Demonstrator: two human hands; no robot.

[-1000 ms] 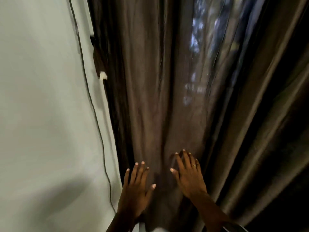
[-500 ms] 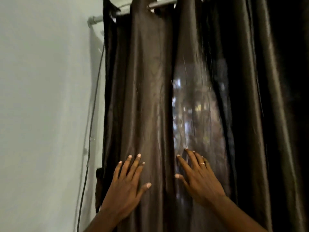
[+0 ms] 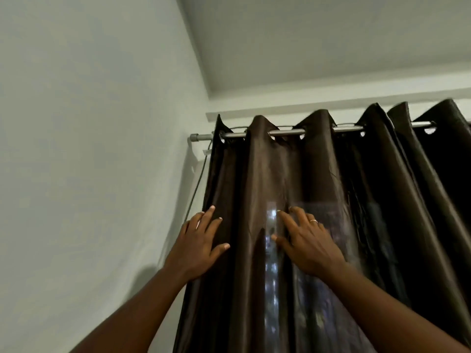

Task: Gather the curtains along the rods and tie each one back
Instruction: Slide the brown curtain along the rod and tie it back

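1. Left hand point(image 3: 197, 244): fingers straight and spread, flat on the edge fold of the curtain point(image 3: 262, 174), gripping nothing.
2. Right hand point(image 3: 305, 247): likewise flat and released, on a neighbouring fold.
3. The curtain hangs from the rod point(image 3: 285, 133) with its folds loosely spaced.
4. Step, as judged: gathering, not yet tied. The next move calls for sliding the folds together along the rod.
5. Containers: none in view.

A pale wall point(image 3: 89, 149) meets a white ceiling point(image 3: 305, 47), with a thin cable point(image 3: 197, 184) hanging down the wall.

Plain pale wall point(image 3: 89, 149) on left, white ceiling point(image 3: 331, 42) w/ a stepped ledge point(image 3: 331, 98) at far side; thin grey cable point(image 3: 197, 184) runs down the corner. Dim, soft light.
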